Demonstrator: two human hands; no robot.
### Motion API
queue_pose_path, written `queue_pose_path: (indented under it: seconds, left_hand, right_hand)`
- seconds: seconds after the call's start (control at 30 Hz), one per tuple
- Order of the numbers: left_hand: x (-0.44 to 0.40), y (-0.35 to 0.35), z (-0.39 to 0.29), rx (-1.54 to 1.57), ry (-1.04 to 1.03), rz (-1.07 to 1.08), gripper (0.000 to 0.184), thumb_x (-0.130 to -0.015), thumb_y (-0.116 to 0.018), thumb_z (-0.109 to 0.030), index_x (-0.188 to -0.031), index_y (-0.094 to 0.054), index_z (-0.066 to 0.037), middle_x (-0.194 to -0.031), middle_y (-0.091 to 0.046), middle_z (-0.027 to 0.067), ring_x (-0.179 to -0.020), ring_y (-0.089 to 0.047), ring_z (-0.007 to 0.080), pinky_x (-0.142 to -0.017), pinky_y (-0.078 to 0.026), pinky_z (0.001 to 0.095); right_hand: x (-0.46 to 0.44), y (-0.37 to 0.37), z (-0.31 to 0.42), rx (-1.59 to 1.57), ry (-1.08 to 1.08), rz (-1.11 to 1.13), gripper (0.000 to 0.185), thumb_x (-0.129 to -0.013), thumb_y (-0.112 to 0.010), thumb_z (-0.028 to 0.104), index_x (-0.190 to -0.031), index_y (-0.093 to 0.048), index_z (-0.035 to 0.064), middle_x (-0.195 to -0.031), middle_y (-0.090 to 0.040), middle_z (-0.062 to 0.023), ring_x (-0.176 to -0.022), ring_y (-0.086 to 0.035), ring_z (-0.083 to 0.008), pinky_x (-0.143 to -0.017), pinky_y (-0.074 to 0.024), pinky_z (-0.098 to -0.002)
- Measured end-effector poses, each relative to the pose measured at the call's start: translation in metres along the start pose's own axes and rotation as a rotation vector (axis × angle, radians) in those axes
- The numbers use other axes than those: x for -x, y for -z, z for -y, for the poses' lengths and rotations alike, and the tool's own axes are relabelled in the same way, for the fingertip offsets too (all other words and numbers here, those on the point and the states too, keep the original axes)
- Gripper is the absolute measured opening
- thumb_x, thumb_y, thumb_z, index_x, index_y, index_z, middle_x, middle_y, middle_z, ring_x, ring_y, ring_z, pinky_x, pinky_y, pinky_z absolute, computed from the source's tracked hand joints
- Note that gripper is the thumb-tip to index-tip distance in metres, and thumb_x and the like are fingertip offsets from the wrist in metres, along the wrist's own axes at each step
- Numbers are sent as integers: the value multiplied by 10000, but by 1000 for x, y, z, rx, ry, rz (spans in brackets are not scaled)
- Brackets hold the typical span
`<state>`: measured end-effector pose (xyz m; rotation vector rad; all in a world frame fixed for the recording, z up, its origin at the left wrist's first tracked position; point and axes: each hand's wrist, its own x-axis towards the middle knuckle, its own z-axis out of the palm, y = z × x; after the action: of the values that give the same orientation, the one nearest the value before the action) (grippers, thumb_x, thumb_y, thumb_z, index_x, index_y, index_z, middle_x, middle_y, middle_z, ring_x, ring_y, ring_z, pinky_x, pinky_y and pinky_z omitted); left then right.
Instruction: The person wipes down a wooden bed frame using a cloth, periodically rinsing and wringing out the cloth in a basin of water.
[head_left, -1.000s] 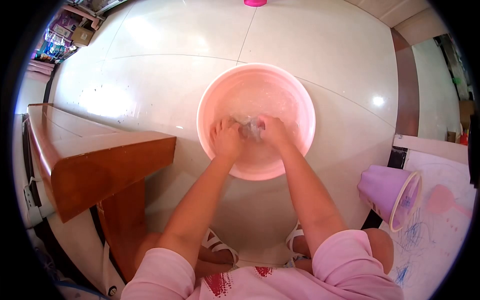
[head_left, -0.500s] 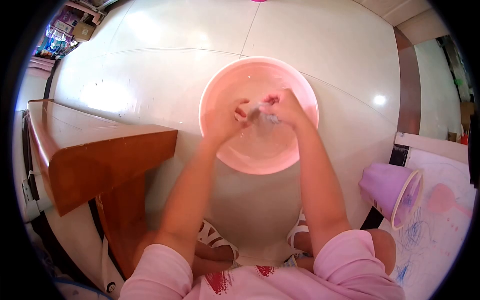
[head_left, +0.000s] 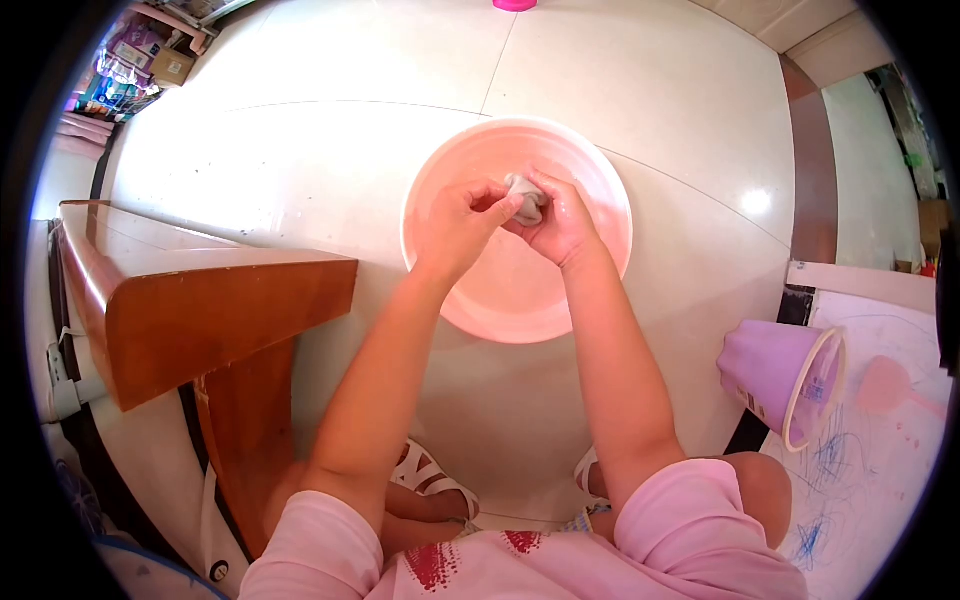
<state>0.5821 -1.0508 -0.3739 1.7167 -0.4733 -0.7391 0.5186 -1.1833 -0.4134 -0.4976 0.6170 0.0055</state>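
Both hands are over the pink basin [head_left: 515, 326], holding a small, crumpled pale-grey cloth [head_left: 527, 199] (bunched too tightly to make out its shape) just off the basin's middle towards twelve o'clock. The left forearm slants in from seven o'clock, and the left hand [head_left: 460, 222] shows its back, wrist slightly bent, thumb and index finger reaching towards two o'clock and pinching the cloth's nine o'clock edge in a narrow grip. The right forearm slants in from five o'clock; the right hand [head_left: 561, 222] is turned palm inward and cupped around the cloth's three o'clock side, thumb along the top, fingers curled below. From the basin, a purple bin [head_left: 765, 372] stands at four o'clock, and wooden furniture [head_left: 225, 325] lies between eight and nine o'clock
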Motion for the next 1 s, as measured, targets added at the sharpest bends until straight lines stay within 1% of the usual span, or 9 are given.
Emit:
queue_pose_path:
  seconds: [0.1,0.17,0.4,0.47,0.6,0.67,0.77,0.83,1.0]
  left_hand:
    - [0,0,2,37,212,-73,169,-857,-671,-138,-949,-654,3,-743,-653,38,-721,-611,95,-627,-473,234]
    - [-3,0,15,-311,227,-256,167,-842,-673,-119,-942,-643,13,-721,-653,62,-715,-629,104,-602,-506,255]
    - [4,-13,16,-33,174,-102,223,-827,-680,-122,-974,-597,23,-710,-648,71,-717,-637,123,-638,-522,265]
    - [11,-21,15,-135,99,-219,336,-837,-696,-199,-1061,-574,20,-935,-670,122,-884,-634,157,-738,-510,277]
    - [16,-36,32,-220,139,-293,574,-848,-695,-290,-1281,-460,5,-1290,-516,186,-1107,-547,209,-861,-470,304]
    - [14,-41,47,120,314,-196,851,-844,-695,-341,-1456,-188,-36,-1458,-278,181,-1257,-415,241,-941,-432,342]
    - [29,-44,10,377,576,-33,1020,-827,-709,-347,-1489,19,-76,-1455,-245,165,-1303,-362,263,-995,-406,380]
    - [32,-51,21,407,509,27,1042,-817,-720,-338,-1488,37,-86,-1455,-242,159,-1316,-345,267,-1009,-396,393]
    - [40,-63,40,354,395,-6,1085,-752,-762,-234,-1467,29,-34,-1432,-250,173,-1284,-372,277,-1012,-399,406]
  right_hand:
    - [6,-8,-2,-6,-33,91,332,-915,-580,246,-1129,-582,-8,-1056,-605,-112,-888,-617,-215,-821,-539,-398]
    - [11,-16,-9,2,-44,145,345,-917,-577,224,-1155,-574,-26,-1089,-611,-131,-884,-620,-217,-810,-542,-385]
    - [-1,1,-17,52,262,-160,289,-895,-572,41,-1175,-576,-33,-1022,-648,-175,-747,-613,-173,-654,-504,-271]
    - [-1,6,-17,98,270,-235,277,-892,-582,37,-1158,-582,-40,-974,-657,-168,-688,-603,-156,-591,-482,-242]
    - [-8,4,-25,414,203,-327,219,-936,-559,173,-900,-619,-34,-697,-597,-83,-523,-498,-119,-441,-377,-253]
    - [-10,4,-28,506,176,-379,322,-960,-541,252,-801,-608,-20,-608,-543,-47,-460,-440,-112,-405,-341,-272]
    - [-23,9,-46,442,253,-483,424,-967,-519,286,-628,-517,31,-528,-446,-25,-442,-385,-122,-410,-298,-288]
    - [-27,12,-60,596,452,-492,492,-928,-501,303,-529,-473,15,-507,-473,-64,-426,-403,-157,-456,-354,-331]
    - [-26,14,-70,580,327,-537,427,-850,-500,228,-492,-427,6,-479,-463,-78,-437,-406,-170,-474,-351,-364]
